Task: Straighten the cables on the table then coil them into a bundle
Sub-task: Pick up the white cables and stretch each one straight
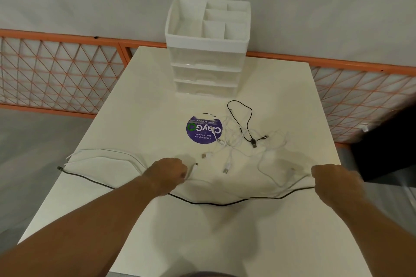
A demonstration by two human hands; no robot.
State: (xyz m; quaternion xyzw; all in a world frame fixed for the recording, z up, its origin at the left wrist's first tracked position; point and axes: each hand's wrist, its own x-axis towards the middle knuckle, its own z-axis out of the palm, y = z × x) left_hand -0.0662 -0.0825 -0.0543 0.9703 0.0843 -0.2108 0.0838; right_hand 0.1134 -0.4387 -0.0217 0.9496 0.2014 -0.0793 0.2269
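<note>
Head view, looking down on a white table (pixel 135 101).

Left hand (pixel 167 172) is a closed fist near the table's ctr, knuckles up. A white cable (pixel 108 150) that loops out to the left edge runs into the fist, and a small plug tip (pixel 196 164) sticks out just right of it. Fingers are curled round the cable; the underside of the grip is hidden.

Right hand (pixel 331 179) is near the right edge, also curled tight, gripping one end of the long black cable (pixel 213 203). That cable sags in a shallow curve across the near part of the table and passes under the left forearm. Its other plug lies at the left edge. A thin white strand also leads up to the right hand; can't tell if it's held.

Btwn and beyond the hands is a tangle of white cables (pixel 231 141) w/ several USB plugs splayed toward the near side. A short black cable (pixel 253 141) is looped over its far part.

Just left of the tangle is a round purple sticker (pixel 198 130) w/ one white strand lying across it. At the far end stands a white drawer organiser (pixel 207 56) w/ three drawers and open compartments on top. Behind the table is an orange mesh fence (pixel 56 69). A dark object (pixel 382 148) at right is too unclear to make out.
</note>
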